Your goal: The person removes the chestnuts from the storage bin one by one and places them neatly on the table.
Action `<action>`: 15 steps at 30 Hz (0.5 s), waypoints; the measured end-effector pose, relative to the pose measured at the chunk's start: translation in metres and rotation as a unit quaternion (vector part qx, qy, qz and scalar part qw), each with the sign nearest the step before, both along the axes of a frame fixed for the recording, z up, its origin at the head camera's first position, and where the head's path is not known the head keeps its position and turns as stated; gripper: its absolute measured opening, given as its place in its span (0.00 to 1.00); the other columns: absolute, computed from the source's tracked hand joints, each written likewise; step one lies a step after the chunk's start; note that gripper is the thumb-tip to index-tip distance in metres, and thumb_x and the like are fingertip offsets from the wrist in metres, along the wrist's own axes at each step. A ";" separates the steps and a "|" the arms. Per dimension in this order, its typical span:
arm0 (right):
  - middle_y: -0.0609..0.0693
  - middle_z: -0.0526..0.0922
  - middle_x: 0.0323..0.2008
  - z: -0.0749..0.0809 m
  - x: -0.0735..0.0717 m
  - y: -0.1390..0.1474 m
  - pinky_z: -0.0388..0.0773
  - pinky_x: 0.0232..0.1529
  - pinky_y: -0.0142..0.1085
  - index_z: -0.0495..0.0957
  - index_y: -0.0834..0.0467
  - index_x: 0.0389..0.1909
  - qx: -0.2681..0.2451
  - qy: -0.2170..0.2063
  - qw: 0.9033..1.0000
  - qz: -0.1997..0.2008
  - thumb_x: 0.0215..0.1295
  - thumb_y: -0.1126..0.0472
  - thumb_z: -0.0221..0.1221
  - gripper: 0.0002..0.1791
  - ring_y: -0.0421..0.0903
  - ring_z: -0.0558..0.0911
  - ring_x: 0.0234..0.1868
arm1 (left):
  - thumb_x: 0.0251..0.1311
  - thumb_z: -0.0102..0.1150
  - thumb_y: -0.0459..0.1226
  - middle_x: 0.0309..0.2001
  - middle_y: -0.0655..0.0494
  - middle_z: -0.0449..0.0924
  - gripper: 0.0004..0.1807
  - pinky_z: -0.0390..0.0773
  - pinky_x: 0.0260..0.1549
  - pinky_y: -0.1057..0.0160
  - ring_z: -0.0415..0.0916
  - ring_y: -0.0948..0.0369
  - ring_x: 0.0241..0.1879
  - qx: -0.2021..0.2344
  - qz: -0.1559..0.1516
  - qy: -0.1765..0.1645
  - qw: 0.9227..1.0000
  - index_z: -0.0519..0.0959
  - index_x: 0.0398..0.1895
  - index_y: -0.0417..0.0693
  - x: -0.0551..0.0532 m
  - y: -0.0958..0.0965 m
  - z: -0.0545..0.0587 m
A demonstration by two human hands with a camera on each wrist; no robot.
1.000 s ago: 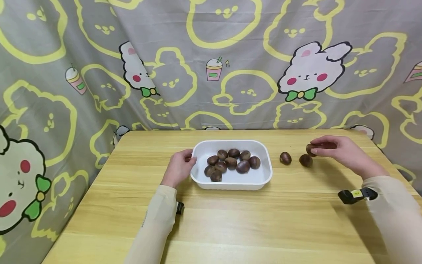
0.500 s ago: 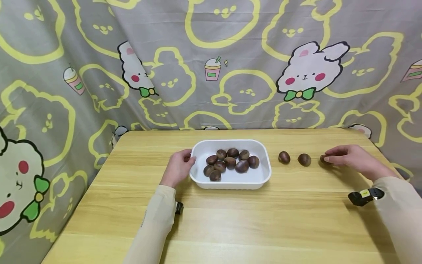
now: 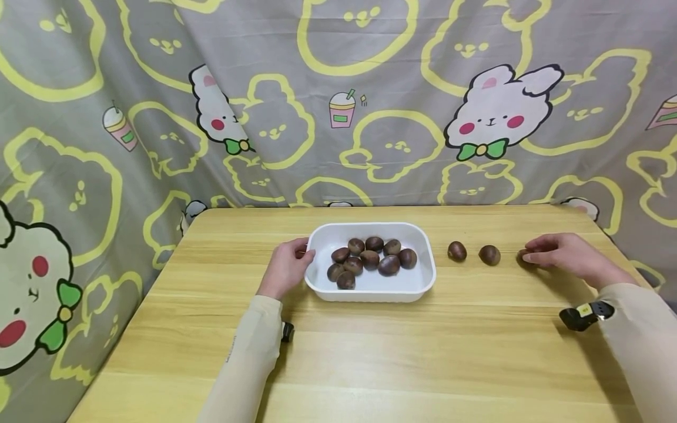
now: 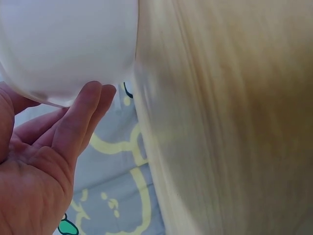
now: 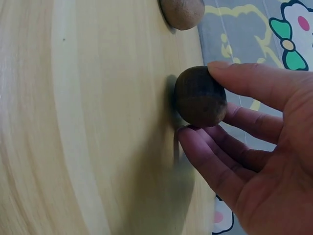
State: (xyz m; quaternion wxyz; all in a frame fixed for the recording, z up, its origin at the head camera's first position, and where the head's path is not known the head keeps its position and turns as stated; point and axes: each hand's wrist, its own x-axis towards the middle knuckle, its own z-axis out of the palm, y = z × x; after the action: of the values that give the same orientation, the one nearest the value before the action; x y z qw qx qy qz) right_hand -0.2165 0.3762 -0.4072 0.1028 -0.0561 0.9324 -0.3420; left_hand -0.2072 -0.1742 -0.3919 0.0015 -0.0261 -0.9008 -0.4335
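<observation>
While fingers [image 5: 208,157] pinch a chestnut [image 5: 200,97], fabric [image 3: 328,164] hangs behind.

The tray [image 3: 370,297] sits on the table [image 3: 370,364], nuts [image 3: 369,259] inside it. The curtain [image 3: 396,176] hangs at 12 o'clock, behind the table. From the tray, the left hand [image 3: 285,267] is at 9 o'clock, touching; near 3 o'clock lie two loose nuts [image 3: 489,255], then a third nut [image 5: 200,100] between the right hand's [image 3: 568,257] fingers, apparently on the table.

A curtained-off corner, kind of room unclear; cartoon-print curtain [image 3: 322,135] behind a wood-grain table [image 3: 402,352].
</observation>
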 end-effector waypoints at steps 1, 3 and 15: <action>0.60 0.83 0.44 0.000 -0.001 0.000 0.75 0.36 0.29 0.74 0.73 0.55 0.004 0.001 1.000 0.001 0.64 0.51 0.65 0.30 0.37 0.79 0.35 | 0.68 0.57 0.34 0.46 0.44 0.82 0.18 0.81 0.44 0.57 0.80 0.53 0.45 0.001 -0.002 0.000 1.000 0.77 0.59 0.37 0.000 0.000 0.000; 0.60 0.83 0.45 0.000 -0.001 -0.001 0.74 0.36 0.29 0.75 0.73 0.55 0.016 0.003 1.000 0.003 0.64 0.50 0.65 0.31 0.37 0.78 0.36 | 0.68 0.57 0.35 0.46 0.44 0.82 0.18 0.81 0.44 0.57 0.80 0.53 0.45 0.001 -0.004 0.001 1.000 0.77 0.59 0.37 0.000 0.000 0.000; 0.65 0.80 0.50 -0.002 0.002 0.000 0.73 0.37 0.27 0.71 0.73 0.59 0.011 0.006 1.000 0.011 0.67 0.51 0.62 0.32 0.29 0.75 0.39 | 0.68 0.57 0.35 0.46 0.45 0.82 0.19 0.80 0.44 0.57 0.79 0.53 0.46 0.002 -0.003 -0.008 1.000 0.77 0.60 0.38 0.000 -0.002 0.000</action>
State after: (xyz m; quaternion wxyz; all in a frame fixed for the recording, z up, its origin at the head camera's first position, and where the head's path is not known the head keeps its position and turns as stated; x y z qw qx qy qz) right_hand -0.2148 0.3759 -0.4095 0.1020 -0.0671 0.9361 -0.3299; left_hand -0.2074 -0.1761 -0.3921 -0.0068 -0.0254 -0.8998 -0.4356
